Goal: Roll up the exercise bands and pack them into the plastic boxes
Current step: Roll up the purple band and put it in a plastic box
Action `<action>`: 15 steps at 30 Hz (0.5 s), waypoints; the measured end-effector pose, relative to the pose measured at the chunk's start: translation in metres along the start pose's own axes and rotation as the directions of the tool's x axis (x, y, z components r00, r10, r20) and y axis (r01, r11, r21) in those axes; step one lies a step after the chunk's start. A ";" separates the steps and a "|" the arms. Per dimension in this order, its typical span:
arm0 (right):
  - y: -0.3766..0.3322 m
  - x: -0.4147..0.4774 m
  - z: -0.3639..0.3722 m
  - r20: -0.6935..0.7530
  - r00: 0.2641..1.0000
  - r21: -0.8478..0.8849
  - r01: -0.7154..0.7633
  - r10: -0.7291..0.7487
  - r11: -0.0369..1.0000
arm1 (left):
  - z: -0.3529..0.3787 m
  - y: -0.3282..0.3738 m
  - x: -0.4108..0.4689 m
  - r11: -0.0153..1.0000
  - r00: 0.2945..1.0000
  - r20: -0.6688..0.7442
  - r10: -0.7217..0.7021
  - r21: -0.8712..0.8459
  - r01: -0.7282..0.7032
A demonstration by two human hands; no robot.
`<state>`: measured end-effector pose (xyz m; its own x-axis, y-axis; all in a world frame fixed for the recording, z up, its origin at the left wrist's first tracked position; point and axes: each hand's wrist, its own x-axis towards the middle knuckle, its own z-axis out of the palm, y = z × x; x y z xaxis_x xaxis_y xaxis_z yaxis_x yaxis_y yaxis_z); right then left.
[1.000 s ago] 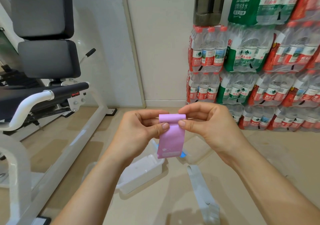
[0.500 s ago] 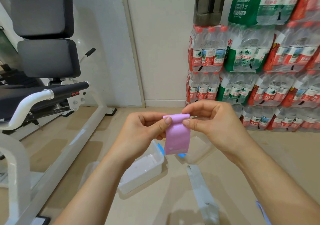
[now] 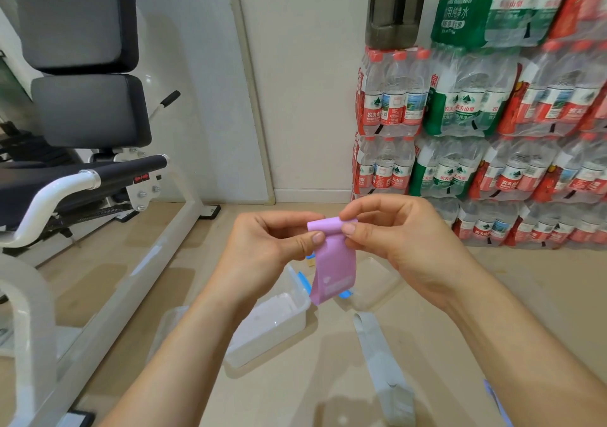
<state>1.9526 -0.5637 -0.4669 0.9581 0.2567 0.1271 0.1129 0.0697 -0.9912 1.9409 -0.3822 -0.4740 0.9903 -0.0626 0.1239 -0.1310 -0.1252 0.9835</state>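
Observation:
A pink exercise band point(image 3: 333, 262) hangs in the air between both hands, its top end curled into a small roll. My left hand point(image 3: 272, 246) pinches the roll's left end with thumb and fingers. My right hand point(image 3: 394, 233) pinches its right end. The band's loose tail hangs down over the boxes. On the floor below stands an open clear plastic box point(image 3: 272, 325) with a blue clip. A second clear plastic box point(image 3: 374, 283) sits to its right, partly hidden by the band. A grey band point(image 3: 381, 361) lies flat on the floor at the lower right.
A white exercise machine point(image 3: 98, 180) with black pads fills the left side. Stacked packs of water bottles point(image 3: 476, 131) line the wall at the right. Between them the beige floor holds the boxes. A pale blue-purple strip point(image 3: 496, 400) shows beside my right forearm.
The roll at the band's top has grown and the hanging tail has become shorter. Both hands have shifted slightly to the right while turning the band.

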 end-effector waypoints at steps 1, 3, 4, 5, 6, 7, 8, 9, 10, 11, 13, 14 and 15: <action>0.001 0.000 0.000 -0.012 1.000 0.002 0.000 0.000 1.000 | 0.001 0.000 0.000 1.000 1.000 -0.001 0.003 -0.004 -0.003; 0.002 0.002 0.000 -0.036 0.999 0.015 -0.007 0.008 1.000 | 0.001 -0.001 0.001 1.000 1.000 0.001 0.011 -0.008 -0.011; 0.002 0.002 0.000 -0.047 0.999 0.023 -0.012 0.013 1.000 | 0.002 -0.002 0.001 1.000 1.000 0.004 0.016 -0.011 -0.016; 0.002 0.003 -0.001 -0.056 0.998 0.031 -0.017 0.019 0.999 | 0.003 -0.002 0.001 1.000 1.000 0.005 0.016 -0.019 -0.016; 0.002 0.003 -0.001 -0.062 0.998 0.037 -0.020 0.022 0.999 | 0.004 -0.001 0.000 1.000 1.000 0.003 0.010 -0.026 -0.010; 0.003 0.003 -0.001 -0.067 0.998 0.038 -0.020 0.023 0.999 | 0.005 -0.001 0.000 1.000 1.000 0.001 0.002 -0.029 -0.002; 0.003 0.003 0.000 -0.068 0.997 0.033 -0.017 0.019 0.999 | 0.007 -0.001 0.000 1.000 1.000 0.000 -0.004 -0.026 0.004; 0.003 0.003 0.000 -0.068 0.998 0.027 -0.013 0.015 1.000 | 0.008 0.000 0.000 1.000 1.000 -0.004 -0.008 -0.024 0.008; 0.003 0.003 0.001 -0.065 0.998 0.026 -0.014 0.015 1.000 | 0.008 0.000 0.000 1.000 1.000 -0.011 -0.012 -0.027 0.012; 0.003 0.002 0.001 -0.058 0.998 0.033 -0.019 0.021 0.999 | 0.008 0.001 0.000 0.999 1.000 -0.022 -0.017 -0.033 0.016; 0.002 0.002 0.000 -0.030 0.998 0.045 -0.049 0.051 0.998 | 0.007 0.001 0.000 0.999 0.999 -0.035 -0.025 -0.043 0.024; 0.001 0.001 0.000 -0.007 0.998 0.032 -0.069 0.069 0.997 | 0.007 0.001 0.000 0.999 0.999 -0.036 -0.030 -0.044 0.028; 0.001 0.001 -0.001 0.016 0.996 0.010 -0.088 0.088 0.996 | 0.006 0.002 0.000 0.999 0.999 -0.034 -0.033 -0.042 0.032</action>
<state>1.9535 -0.5643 -0.4679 0.9600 0.2771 0.0400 0.0253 0.0566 -0.9981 1.9401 -0.3886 -0.4733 0.9951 -0.0249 0.0955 -0.0973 -0.0858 0.9915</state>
